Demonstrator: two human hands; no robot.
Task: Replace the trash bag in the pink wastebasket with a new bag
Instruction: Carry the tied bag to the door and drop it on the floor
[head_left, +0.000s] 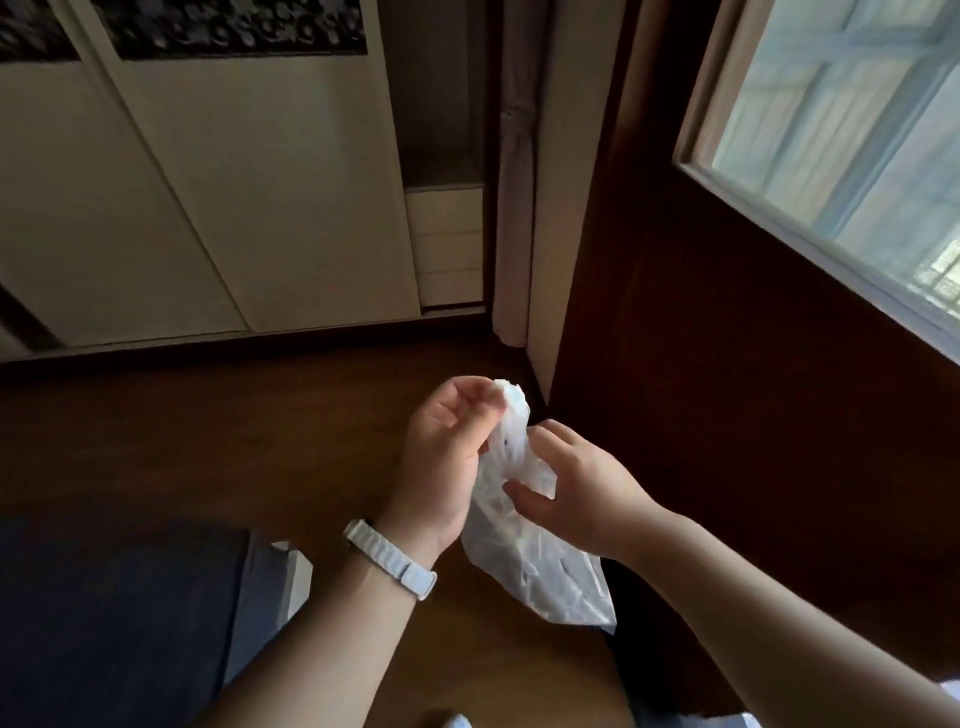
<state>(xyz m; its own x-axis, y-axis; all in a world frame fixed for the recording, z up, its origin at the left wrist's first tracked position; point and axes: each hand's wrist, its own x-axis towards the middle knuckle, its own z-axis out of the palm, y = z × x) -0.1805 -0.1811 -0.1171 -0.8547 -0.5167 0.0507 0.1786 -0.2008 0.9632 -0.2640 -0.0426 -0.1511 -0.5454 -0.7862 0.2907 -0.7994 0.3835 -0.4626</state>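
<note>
The trash bag (545, 571), white and translucent, is held in the air above the wooden floor (260, 441), in front of the person. Its long axis runs from a gathered top, up and away from the person, down to a loose lower end nearer the person's right side.

- The left hand (447, 457), with a pale watch strap (389, 558) on its wrist, pinches the gathered top.
- The right hand (576, 488) curls round the neck just below. The two hands are close together, both clamped on the bag.

The bag's contents cannot be made out. The pink wastebasket is not in view, so which way it lies from the hands cannot be told.
</note>
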